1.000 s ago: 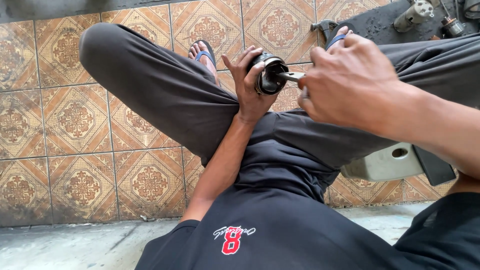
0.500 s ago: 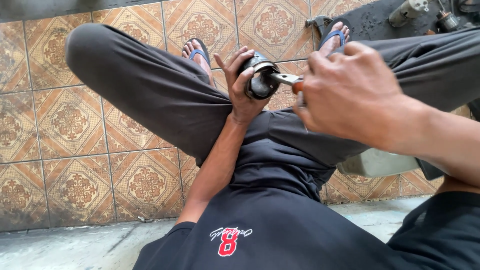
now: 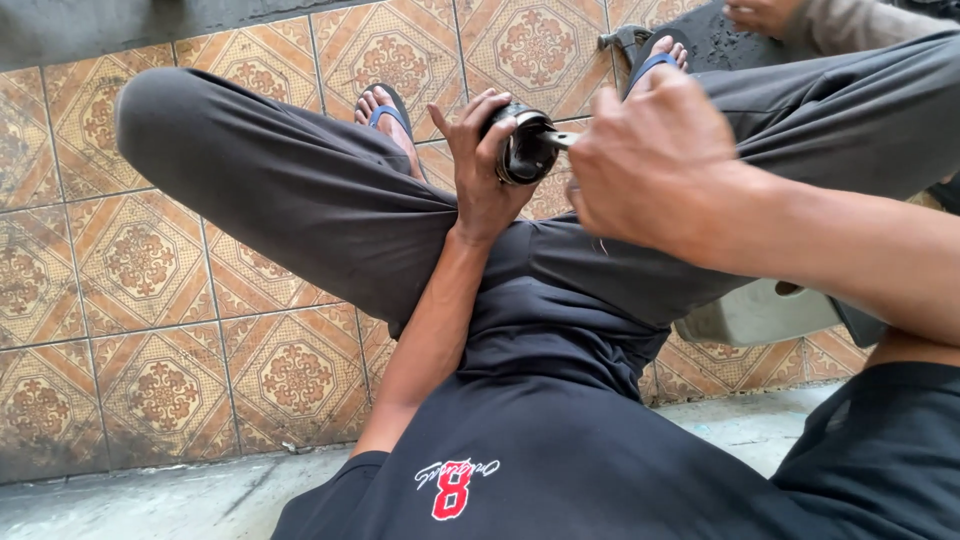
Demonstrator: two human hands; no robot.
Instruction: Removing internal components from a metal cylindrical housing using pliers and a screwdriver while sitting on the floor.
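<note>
Since the earlier frame, both hands and the part they hold sit slightly further left in view, and another person's hand (image 3: 762, 14) now shows at the top right edge. Left hand (image 3: 483, 165) is raised above the person's lap, fingers curled around a round dark metal part (image 3: 522, 147) with a shiny rim, gripping it firmly. Right hand (image 3: 655, 165) is closed into a fist just beside that part, clenched on a thin metal tool (image 3: 560, 139) whose tip meets the part; the handle is hidden inside the fist. Held part hangs in the air between the knees, above the dark trousers (image 3: 300, 190). Feet in blue sandals (image 3: 385, 110) rest on the patterned floor tiles (image 3: 150, 270). A pale grey block-shaped object (image 3: 755, 315) lies under the right leg, near the tiles' lower right edge.
</note>
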